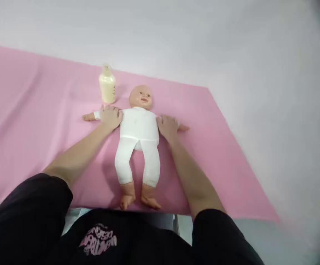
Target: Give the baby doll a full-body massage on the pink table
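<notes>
White cloth covers the body of a baby doll (139, 123) with a smooth bald head, seen in the head view. It lies on its back upon a desk (217, 165) covered in pink. Left hand (110, 116) and right hand (167, 126) each rest over one outstretched arm; whether the fingers close beneath, I cannot tell. The laying flat seems to be done; what is left, I cannot judge from this view. Its long axis runs from near edge to far edge, feet toward the person, face upward and turned slightly right. One clear bottle (108, 89) with cream-coloured content stands upright near its head.
</notes>
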Demonstrator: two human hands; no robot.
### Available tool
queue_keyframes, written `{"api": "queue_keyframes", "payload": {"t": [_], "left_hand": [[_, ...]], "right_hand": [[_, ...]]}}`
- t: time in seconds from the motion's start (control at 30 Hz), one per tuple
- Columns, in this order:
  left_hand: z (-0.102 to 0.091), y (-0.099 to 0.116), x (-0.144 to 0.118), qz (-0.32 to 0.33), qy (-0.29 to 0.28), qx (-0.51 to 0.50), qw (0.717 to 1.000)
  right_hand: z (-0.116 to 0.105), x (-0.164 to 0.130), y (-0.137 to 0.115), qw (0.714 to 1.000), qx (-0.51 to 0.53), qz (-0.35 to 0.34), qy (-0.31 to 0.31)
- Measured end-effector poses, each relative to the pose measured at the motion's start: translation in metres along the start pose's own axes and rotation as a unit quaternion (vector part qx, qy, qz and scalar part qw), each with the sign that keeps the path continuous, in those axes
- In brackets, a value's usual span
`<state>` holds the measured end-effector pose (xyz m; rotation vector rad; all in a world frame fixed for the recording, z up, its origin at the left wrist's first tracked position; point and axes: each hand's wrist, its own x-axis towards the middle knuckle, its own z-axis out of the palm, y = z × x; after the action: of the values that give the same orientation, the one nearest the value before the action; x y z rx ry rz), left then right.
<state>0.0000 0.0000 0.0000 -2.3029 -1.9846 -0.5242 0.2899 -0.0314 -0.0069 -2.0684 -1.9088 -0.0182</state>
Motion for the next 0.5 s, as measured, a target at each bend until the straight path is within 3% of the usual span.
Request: {"api": "queue_keyframes", "payload": {"t": [0.17, 0.27, 0.4, 0.5], "left_hand": [[0.005, -0.004, 0.0, 0.008, 0.011, 0.001, 1.0], [0.006, -0.002, -0.001, 0.03, 0.01, 0.003, 0.999], [0.004, 0.001, -0.002, 0.033, -0.002, 0.003, 0.999], [0.001, 0.002, -0.003, 0.033, -0.01, 0.007, 0.999]], "right_hand": [[0.001, 0.001, 0.009, 1.0, -0.006, 0.009, 0.015], [0.002, 0.003, 0.004, 0.999, 0.039, -0.008, -0.007], [-0.001, -0.005, -0.022, 0.983, 0.142, -0.09, -0.073], [-0.011, -0.025, -0.051, 0.968, 0.154, -0.171, -0.101]]}}
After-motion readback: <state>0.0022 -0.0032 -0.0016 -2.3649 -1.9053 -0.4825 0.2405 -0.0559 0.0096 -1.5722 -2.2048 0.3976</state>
